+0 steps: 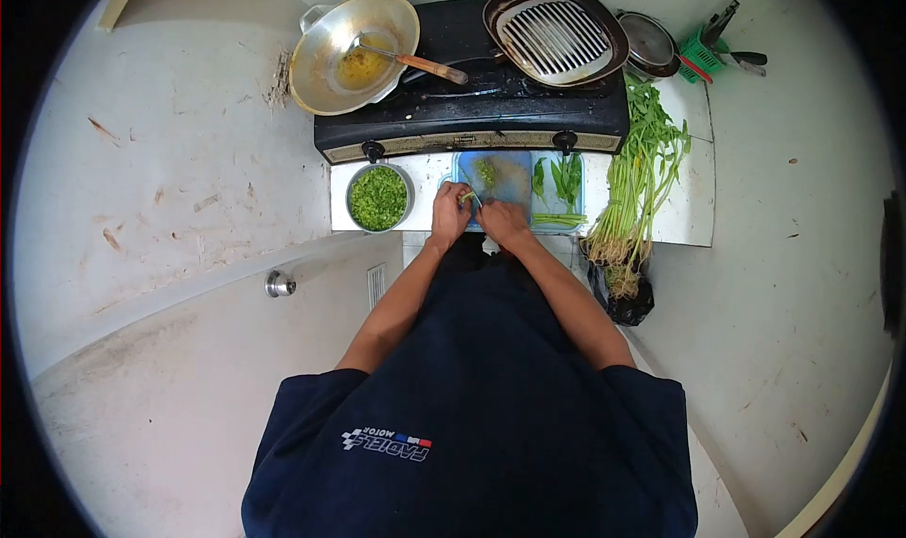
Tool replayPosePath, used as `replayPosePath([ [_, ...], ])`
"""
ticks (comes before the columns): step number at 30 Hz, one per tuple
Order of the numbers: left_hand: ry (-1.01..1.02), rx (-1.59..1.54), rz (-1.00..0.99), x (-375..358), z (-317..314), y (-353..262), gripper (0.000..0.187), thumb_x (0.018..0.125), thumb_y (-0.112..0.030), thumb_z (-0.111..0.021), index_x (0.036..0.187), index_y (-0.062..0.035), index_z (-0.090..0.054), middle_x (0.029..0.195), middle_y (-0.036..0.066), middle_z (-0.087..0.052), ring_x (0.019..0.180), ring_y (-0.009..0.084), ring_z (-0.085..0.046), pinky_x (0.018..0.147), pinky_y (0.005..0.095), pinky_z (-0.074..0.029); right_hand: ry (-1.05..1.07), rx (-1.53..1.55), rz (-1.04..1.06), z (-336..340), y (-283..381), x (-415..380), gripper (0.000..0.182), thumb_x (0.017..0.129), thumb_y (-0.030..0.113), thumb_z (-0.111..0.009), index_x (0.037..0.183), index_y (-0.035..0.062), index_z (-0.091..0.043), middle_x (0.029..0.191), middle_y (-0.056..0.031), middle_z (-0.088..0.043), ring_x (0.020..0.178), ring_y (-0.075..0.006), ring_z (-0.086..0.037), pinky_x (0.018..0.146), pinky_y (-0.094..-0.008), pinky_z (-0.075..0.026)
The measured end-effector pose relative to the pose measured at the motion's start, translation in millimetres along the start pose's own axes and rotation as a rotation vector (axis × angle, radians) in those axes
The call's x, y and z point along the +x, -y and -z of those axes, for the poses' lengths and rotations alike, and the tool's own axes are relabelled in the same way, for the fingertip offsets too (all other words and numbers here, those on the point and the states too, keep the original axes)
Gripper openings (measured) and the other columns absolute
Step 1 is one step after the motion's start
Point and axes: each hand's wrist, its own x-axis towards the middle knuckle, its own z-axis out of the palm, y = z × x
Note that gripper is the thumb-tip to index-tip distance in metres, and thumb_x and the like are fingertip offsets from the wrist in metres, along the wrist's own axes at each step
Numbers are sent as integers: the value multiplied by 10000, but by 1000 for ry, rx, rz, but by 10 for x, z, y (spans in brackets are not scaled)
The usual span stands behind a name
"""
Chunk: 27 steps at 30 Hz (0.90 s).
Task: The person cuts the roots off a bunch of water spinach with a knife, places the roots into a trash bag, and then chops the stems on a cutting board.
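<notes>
My left hand (451, 211) is closed around a few thin green stems (465, 196) at the left side of a blue cutting board (514, 177). Just to its right, my right hand (503, 220) grips a small knife (478, 200), its blade pointing at the stems; the handle is hidden in my fingers. A little heap of chopped green bits (485, 171) lies on the board above my hands. Loose leaves (566, 177) and cut stalks (559, 219) rest at the board's right. On the left stands a round metal bowl (411, 196) full of finely chopped greens (378, 198).
Behind the board is a black stove (472, 113) bearing a wok (316, 61) with a wooden-handled spatula (432, 67) and a grill pan (618, 47). Rooted leafy greens (640, 175) hang over the counter edge onto a black plastic bag (639, 310). A green utensil basket (696, 57) stands far right.
</notes>
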Motion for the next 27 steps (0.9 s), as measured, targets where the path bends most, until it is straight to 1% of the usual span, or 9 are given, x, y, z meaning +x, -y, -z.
replayPosePath([
  [3, -20, -23, 8, 6, -22, 13, 172, 813, 76, -700, 966, -2, -697, 891, 153, -602, 766, 306, -625, 700, 400, -521, 16, -6, 27, 2, -36, -99, 404, 1031, 290, -513, 888, -8, -744, 934, -233, -754, 867, -396, -750, 800, -509, -584],
  [6, 6, 48, -12, 1, -14, 66, 205, 823, 62, -721, 1016, -7, -712, 940, 147, -650, 785, 275, -670, 713, 378, -547, 35, 5, 21, 50, -62, -242, 413, 1032, 284, -508, 875, -17, -743, 939, -234, -752, 886, -395, -747, 810, -508, -582],
  [9, -22, 58, -55, -2, -34, 96, 200, 823, 60, -719, 1012, -5, -709, 920, 145, -644, 795, 286, -666, 724, 385, -543, 37, 2, 15, 47, -66, -259, 416, 1032, 289, -508, 885, -20, -745, 938, -229, -753, 887, -398, -745, 814, -510, -582],
  [12, -9, 73, -42, 2, -16, 62, 206, 811, 65, -719, 1005, -2, -706, 905, 144, -637, 805, 298, -658, 736, 391, -537, 69, -13, 86, 62, -70, -185, 419, 1032, 295, -507, 886, -16, -746, 935, -229, -752, 881, -400, -743, 814, -507, -585],
  [15, -18, 26, -41, -14, 3, -2, 197, 785, 98, -687, 954, -2, -683, 881, 151, -609, 815, 328, -624, 735, 416, -516, 35, -26, 37, 6, -11, -23, 358, 1000, 252, -535, 895, 21, -787, 979, -203, -762, 888, -375, -760, 805, -490, -598],
  [18, -3, 52, -81, -2, 39, 0, 207, 781, 104, -697, 958, -2, -680, 879, 145, -607, 804, 317, -627, 728, 405, -520, 50, -20, 2, -1, -1, 18, 366, 1000, 259, -533, 892, 19, -787, 970, -206, -764, 875, -377, -761, 800, -500, -596],
  [21, 7, -3, -37, 6, 40, -9, 201, 786, 103, -709, 955, 1, -676, 872, 141, -600, 777, 307, -629, 712, 392, -524, 82, -47, 7, -5, -30, -84, 382, 1006, 267, -528, 876, 8, -778, 955, -210, -763, 868, -376, -762, 795, -508, -593],
  [24, -14, -22, -48, 8, 37, 14, 188, 791, 95, -725, 947, 3, -676, 858, 135, -591, 750, 296, -630, 695, 378, -527, 27, -37, -20, -27, -44, -179, 389, 1007, 269, -531, 857, -1, -769, 946, -219, -759, 855, -374, -762, 795, -509, -592],
  [27, -9, -18, -32, 10, 18, 35, 179, 792, 89, -734, 940, 3, -682, 849, 134, -589, 740, 282, -629, 689, 373, -527, 5, -14, 10, -20, -57, -185, 386, 1003, 267, -542, 838, -2, -765, 934, -218, -757, 843, -374, -760, 796, -505, -592],
])
